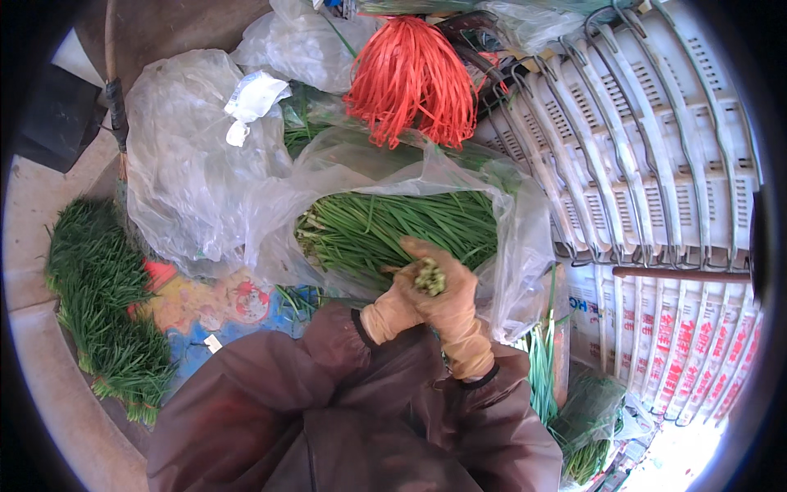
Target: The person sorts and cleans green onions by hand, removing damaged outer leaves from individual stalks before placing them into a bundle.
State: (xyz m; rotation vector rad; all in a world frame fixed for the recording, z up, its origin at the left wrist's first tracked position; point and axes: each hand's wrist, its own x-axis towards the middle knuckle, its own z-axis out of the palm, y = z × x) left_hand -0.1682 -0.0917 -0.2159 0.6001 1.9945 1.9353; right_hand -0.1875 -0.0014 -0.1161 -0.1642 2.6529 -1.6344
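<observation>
Both of my hands wear tan gloves and meet in front of my chest. My right hand [458, 286] curls round a bunch of green stalks [430, 277], whose pale cut ends point up at me. Against the bunch's left side lies my left hand [399, 307], its fingers mostly hidden. The rest of the held bunch is out of sight under the hands. Just beyond them, a clear plastic bag [522, 227] lies spread open around a thick pile of long green leaves, probably garlic chives [399, 215].
Red plastic tying strips [412, 80] hang beyond the bag. At left stand tied green bunches [104, 307] beside a broom-like handle [114, 92] and a large plastic bag [190, 141]. White plastic crates [639, 141] line the right side. Loose stalks [541, 369] lie near my right elbow.
</observation>
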